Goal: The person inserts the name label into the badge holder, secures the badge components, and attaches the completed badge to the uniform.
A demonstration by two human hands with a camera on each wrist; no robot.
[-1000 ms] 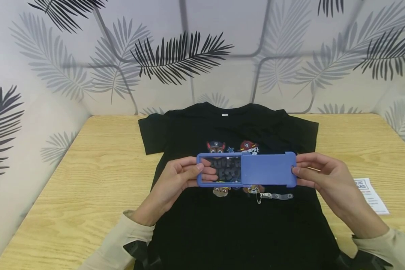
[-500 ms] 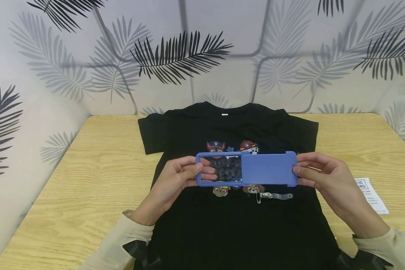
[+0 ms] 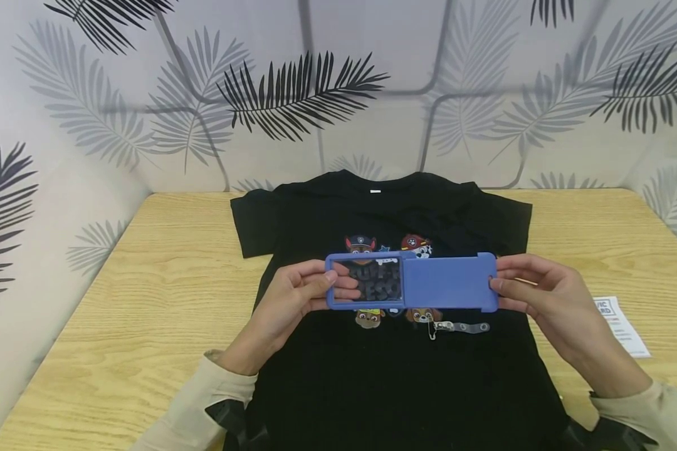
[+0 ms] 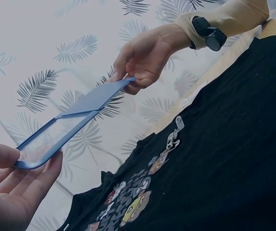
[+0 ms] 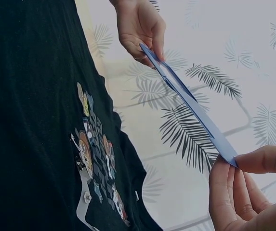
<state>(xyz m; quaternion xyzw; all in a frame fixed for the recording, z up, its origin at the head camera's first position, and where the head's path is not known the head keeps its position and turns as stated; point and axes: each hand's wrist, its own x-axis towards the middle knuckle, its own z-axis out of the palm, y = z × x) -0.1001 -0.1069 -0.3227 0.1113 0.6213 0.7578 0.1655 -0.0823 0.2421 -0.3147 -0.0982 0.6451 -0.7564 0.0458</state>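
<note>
A person holds a blue badge holder (image 3: 410,282) level in the air above a black T-shirt (image 3: 383,376) spread flat on a wooden table (image 3: 146,300). The holder is made of 2 parts: a clear-windowed frame on the person's left and a solid blue slide pulled partway out toward the right.

The left hand (image 3: 299,297) comes in from the lower left, forearm angled up and inward, palm turned toward the holder. Its thumb lies on the top face of the windowed end while the fingers curl beneath, so it pinches that end; the left wrist view shows the thumb (image 4: 0,155) above the rounded corner and the fingers (image 4: 41,175) under it. The right hand (image 3: 533,291) reaches in from the lower right in a mirrored pose, wrist slightly raised. Its thumb and fingertips pinch the outer edge of the solid slide, with the other fingers curled loosely below; the right wrist view shows the fingertips (image 5: 224,173) closed on the corner of the thin blue panel.

Under the holder, on the shirt's cartoon print, lies a clear strap with a metal clip (image 3: 457,327). A white printed card (image 3: 620,326) lies on the table just right of the right hand.
</note>
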